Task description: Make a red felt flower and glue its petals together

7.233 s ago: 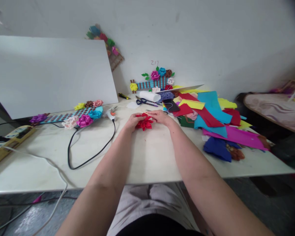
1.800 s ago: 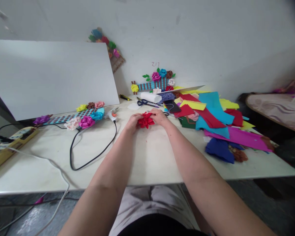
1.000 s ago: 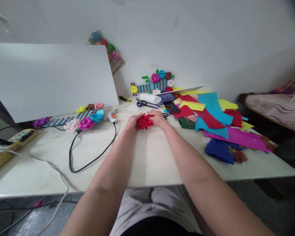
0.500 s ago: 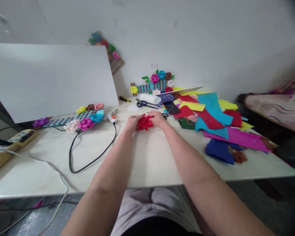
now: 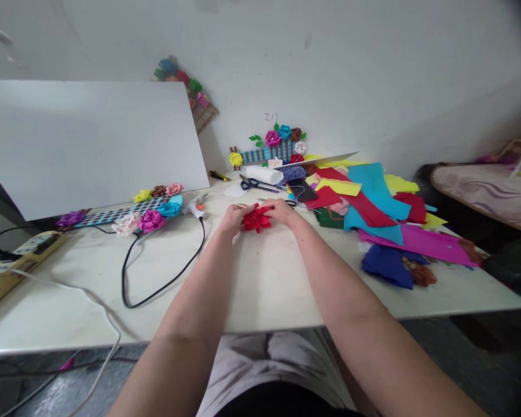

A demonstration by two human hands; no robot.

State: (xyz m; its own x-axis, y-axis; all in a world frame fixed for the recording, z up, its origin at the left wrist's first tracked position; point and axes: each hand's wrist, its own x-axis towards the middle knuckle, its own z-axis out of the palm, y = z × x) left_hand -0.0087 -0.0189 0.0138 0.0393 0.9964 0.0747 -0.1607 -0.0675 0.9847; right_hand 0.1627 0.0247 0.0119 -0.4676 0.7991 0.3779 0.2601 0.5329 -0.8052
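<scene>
A red paper flower (image 5: 257,222) with pointed petals is between my two hands, just above the middle of the table. My left hand (image 5: 235,218) grips its left side, fingers closed. On the other side, the fingers of my right hand (image 5: 279,211) pinch a petal at the upper right. Behind the right hand, a pair of dark-handled scissors (image 5: 291,203) lies partly hidden. A glue gun (image 5: 196,206) rests to the left of my left hand, its black cord looping toward me.
Coloured crepe paper (image 5: 373,197) is heaped on the right. Blue-handled scissors (image 5: 250,183), a white roll (image 5: 264,175) and a yellow cutter (image 5: 219,175) lie behind. A flower-decorated lattice (image 5: 125,212) and a power strip (image 5: 21,263) are at left. A white board (image 5: 91,145) leans on the wall.
The red flower's petals look a little more spread and visible between my hands. My right fingers have shifted slightly on it. The view has moved only a little.
</scene>
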